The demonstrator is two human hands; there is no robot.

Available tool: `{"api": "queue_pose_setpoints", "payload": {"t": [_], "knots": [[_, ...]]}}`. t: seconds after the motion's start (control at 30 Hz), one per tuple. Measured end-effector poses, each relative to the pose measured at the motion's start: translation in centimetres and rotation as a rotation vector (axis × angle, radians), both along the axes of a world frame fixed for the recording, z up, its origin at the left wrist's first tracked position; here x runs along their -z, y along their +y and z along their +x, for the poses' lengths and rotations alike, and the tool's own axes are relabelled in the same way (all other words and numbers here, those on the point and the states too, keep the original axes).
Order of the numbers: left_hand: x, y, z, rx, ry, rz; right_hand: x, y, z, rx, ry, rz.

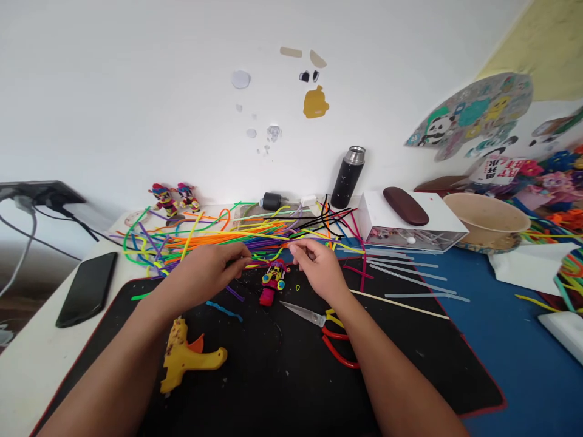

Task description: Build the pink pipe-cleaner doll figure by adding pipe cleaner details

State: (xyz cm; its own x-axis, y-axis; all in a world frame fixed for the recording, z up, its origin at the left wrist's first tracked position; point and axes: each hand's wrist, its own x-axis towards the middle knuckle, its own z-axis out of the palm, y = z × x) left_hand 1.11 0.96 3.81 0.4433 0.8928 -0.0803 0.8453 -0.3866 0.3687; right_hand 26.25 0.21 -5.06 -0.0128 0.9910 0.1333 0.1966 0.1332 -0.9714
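My left hand (226,264) is closed in a pinch at the near edge of a heap of colourful pipe cleaners (214,237). My right hand (314,264) is also closed, its thumb and fingertips together by the right part of the heap. What either hand pinches, if anything, is too small to make out. Between the hands, a small pipe-cleaner figure (273,280) in magenta, yellow and blue lies on the black mat (255,376). Scissors (314,317) with red and yellow handles lie below my right hand, partly behind the forearm. A yellow glue gun (191,358) rests below my left hand.
Two similar figures (170,199) stand by the wall. A black bottle (347,179), a white box (410,224) with a dark red case (405,206), and a bowl (485,218) line the back right. Clear glue sticks (410,273) lie right. A phone (87,288) sits left.
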Motion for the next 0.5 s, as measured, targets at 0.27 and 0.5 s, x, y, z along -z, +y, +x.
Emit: {"api": "queue_pose_setpoints", "payload": {"t": [0.27,0.5], "knots": [[0.1,-0.1,0.2,0.006,-0.02,0.014,-0.6,-0.7,-0.5,-0.032,-0.077,0.102],[0.5,-0.3,0.6,0.038,-0.052,-0.006,-1.4,-1.2,-0.8,-0.064,-0.258,0.164]]}}
